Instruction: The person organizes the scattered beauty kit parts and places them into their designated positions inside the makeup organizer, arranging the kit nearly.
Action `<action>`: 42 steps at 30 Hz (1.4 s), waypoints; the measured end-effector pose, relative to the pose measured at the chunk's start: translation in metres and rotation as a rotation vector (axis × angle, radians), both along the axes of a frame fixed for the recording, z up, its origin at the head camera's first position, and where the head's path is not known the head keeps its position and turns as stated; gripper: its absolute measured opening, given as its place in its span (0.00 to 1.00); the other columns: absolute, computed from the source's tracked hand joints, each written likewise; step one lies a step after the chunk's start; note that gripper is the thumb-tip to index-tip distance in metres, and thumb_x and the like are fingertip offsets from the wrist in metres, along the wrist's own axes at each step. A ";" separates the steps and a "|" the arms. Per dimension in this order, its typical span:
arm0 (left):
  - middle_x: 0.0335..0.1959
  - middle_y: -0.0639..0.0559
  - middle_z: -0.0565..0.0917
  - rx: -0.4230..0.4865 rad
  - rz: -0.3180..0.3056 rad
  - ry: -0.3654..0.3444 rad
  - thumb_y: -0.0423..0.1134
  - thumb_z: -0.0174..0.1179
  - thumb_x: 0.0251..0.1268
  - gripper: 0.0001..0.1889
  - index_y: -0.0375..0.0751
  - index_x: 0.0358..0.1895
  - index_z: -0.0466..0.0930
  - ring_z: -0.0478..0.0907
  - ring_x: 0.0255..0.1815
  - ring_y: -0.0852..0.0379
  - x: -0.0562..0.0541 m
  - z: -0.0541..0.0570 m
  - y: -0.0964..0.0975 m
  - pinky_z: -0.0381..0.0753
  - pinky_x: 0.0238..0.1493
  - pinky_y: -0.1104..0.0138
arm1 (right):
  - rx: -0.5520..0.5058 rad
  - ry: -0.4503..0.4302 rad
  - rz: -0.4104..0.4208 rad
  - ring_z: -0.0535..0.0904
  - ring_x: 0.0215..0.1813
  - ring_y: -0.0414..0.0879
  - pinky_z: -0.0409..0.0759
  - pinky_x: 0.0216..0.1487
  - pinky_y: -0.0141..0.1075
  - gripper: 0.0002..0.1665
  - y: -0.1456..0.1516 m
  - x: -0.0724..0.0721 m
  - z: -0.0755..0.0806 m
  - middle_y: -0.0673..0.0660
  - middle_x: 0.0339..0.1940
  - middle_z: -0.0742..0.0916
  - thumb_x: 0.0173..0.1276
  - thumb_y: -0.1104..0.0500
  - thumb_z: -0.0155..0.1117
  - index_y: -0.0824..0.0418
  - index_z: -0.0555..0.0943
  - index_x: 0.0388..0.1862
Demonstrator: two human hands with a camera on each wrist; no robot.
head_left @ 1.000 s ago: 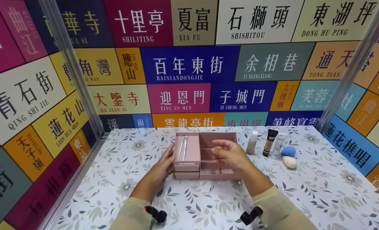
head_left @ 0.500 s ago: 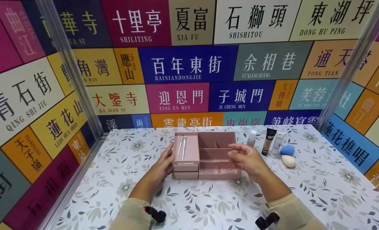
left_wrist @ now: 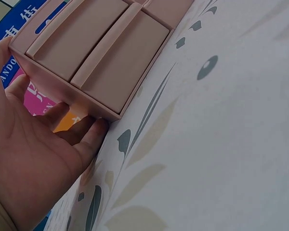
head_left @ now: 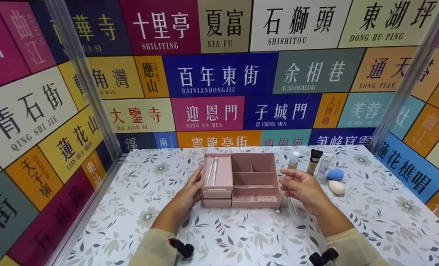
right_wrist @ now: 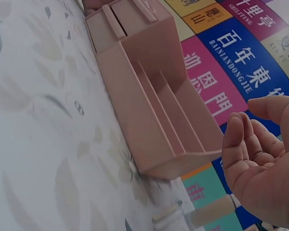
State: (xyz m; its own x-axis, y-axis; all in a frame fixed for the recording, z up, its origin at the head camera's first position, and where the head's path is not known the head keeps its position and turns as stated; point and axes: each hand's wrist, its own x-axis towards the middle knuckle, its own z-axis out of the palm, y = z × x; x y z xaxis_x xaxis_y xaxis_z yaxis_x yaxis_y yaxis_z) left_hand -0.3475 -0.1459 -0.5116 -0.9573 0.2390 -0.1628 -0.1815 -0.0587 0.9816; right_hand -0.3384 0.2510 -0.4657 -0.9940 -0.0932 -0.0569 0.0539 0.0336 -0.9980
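Found the pink organizer (head_left: 256, 202) upright on the floral cloth (head_left: 241, 240), bearing 2 white sticks (head_left: 214, 171) on its left top. Noted the left hand (head_left: 192, 186) relaxed, with fingers against the organizer's left wall; noted the right hand (head_left: 301, 184) loosely bent just right of the organizer, pinching nothing visible. Judged possible a sliding or skewing of the organizer, from uneven pressure on its left wall; likewise a toppling of the small bottle (head_left: 294, 159), right of the organizer, from a stray knock of the right hand. Saw the bare inner side of the right hand only in the right wrist view. Made out the blue sponge (head_left: 335, 174) and cream sponge (head_left: 337, 187), farther right of the organizer, only in the head view.
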 end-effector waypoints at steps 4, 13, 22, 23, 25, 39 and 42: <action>0.89 0.64 0.53 0.010 -0.006 0.015 0.63 0.54 0.81 0.31 0.90 0.80 0.55 0.62 0.87 0.52 -0.001 -0.001 0.001 0.58 0.88 0.49 | 0.010 0.001 0.002 0.87 0.41 0.41 0.89 0.44 0.31 0.23 0.013 -0.001 -0.005 0.46 0.43 0.89 0.77 0.60 0.69 0.61 0.79 0.68; 0.91 0.58 0.50 0.019 0.002 0.045 0.61 0.57 0.80 0.35 0.83 0.84 0.53 0.59 0.88 0.49 -0.002 -0.003 0.004 0.59 0.88 0.49 | 0.032 -0.045 -0.030 0.87 0.42 0.41 0.90 0.46 0.33 0.31 0.037 -0.005 -0.018 0.45 0.42 0.86 0.78 0.59 0.68 0.65 0.74 0.76; 0.91 0.57 0.50 0.036 0.004 0.048 0.60 0.57 0.81 0.34 0.83 0.84 0.54 0.60 0.87 0.48 -0.001 -0.003 0.004 0.60 0.88 0.49 | 0.064 -0.097 -0.054 0.88 0.41 0.42 0.88 0.41 0.31 0.35 0.046 -0.015 -0.037 0.45 0.39 0.88 0.76 0.61 0.69 0.68 0.71 0.77; 0.91 0.57 0.50 0.042 0.001 0.051 0.60 0.56 0.81 0.34 0.82 0.84 0.54 0.60 0.87 0.48 -0.001 -0.003 0.004 0.60 0.87 0.49 | 0.074 -0.107 -0.058 0.88 0.41 0.42 0.88 0.41 0.32 0.35 0.047 -0.015 -0.039 0.45 0.39 0.88 0.76 0.61 0.70 0.69 0.71 0.77; 0.91 0.57 0.50 0.046 -0.007 0.058 0.60 0.55 0.82 0.35 0.81 0.85 0.52 0.61 0.87 0.48 -0.001 -0.003 0.004 0.61 0.87 0.49 | 0.103 -0.127 -0.069 0.88 0.39 0.41 0.88 0.40 0.32 0.36 0.049 -0.017 -0.044 0.45 0.38 0.89 0.75 0.61 0.71 0.69 0.71 0.77; 0.90 0.61 0.51 0.005 -0.018 0.048 0.63 0.55 0.81 0.32 0.88 0.81 0.55 0.60 0.87 0.50 -0.001 -0.003 -0.001 0.59 0.88 0.48 | 0.363 -0.088 -0.026 0.86 0.32 0.41 0.86 0.36 0.32 0.38 0.051 -0.022 -0.059 0.49 0.35 0.91 0.64 0.63 0.79 0.72 0.76 0.70; 0.90 0.61 0.51 0.007 -0.013 0.050 0.63 0.55 0.81 0.30 0.89 0.80 0.56 0.61 0.87 0.51 0.000 -0.003 0.000 0.60 0.88 0.49 | 0.406 -0.074 -0.018 0.86 0.32 0.41 0.86 0.37 0.32 0.37 0.051 -0.020 -0.058 0.50 0.35 0.91 0.62 0.63 0.79 0.72 0.77 0.69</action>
State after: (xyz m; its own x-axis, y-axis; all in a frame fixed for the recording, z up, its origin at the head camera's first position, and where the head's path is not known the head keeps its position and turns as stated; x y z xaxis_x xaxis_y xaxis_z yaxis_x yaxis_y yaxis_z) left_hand -0.3475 -0.1463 -0.5144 -0.9611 0.2522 -0.1127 -0.1327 -0.0637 0.9891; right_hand -0.3584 0.3017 -0.5234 -0.9871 -0.0305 -0.1571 0.1298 0.4226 -0.8970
